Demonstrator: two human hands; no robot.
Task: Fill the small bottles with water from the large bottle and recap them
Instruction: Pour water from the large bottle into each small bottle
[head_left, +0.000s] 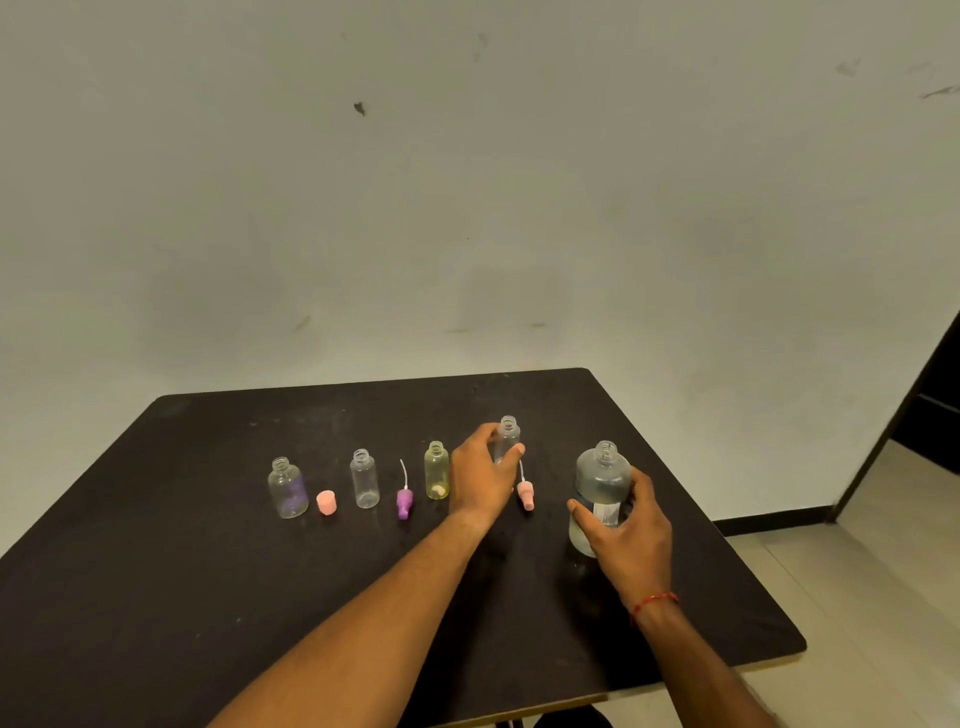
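your two forearms come in over the near edge of the table (156, 597), which has a dark, scuffed top. there's a red thread (653, 603) round your right wrist. your right hand (631, 530) is wrapped round the large bottle (600, 478), toward the right edge of the table, thumb on its left side, fingers curled round the right. the bottle is upright with no cap, clear liquid inside, white label partly under your fingers. can't tell if its base is touching the table.

left of it a row runs across the middle of the table toward the left edge:
- pink spray cap (525, 493), lying down, thin tube pointing at the far edge, just beside your left hand
- yellow bottle (436, 470), upright, uncapped, just the other side of that hand
- purple spray cap (404, 501), lying down, tube toward the far edge
- clear bottle (364, 478), upright, uncapped
- pink cap (326, 502), on its own
- purple-tinted bottle (287, 487), upright, uncapped, at the left end

your left hand (480, 480) grips the small bottle (508, 431) round its body, open neck sticking up above the fingers. it's a bit nearer the far edge than the row. can't tell if it's lifted or standing.

past the far edge is a pale wall (467, 182) with marks. off the right edge there's tiled floor (883, 571) and a dark door frame (904, 405).
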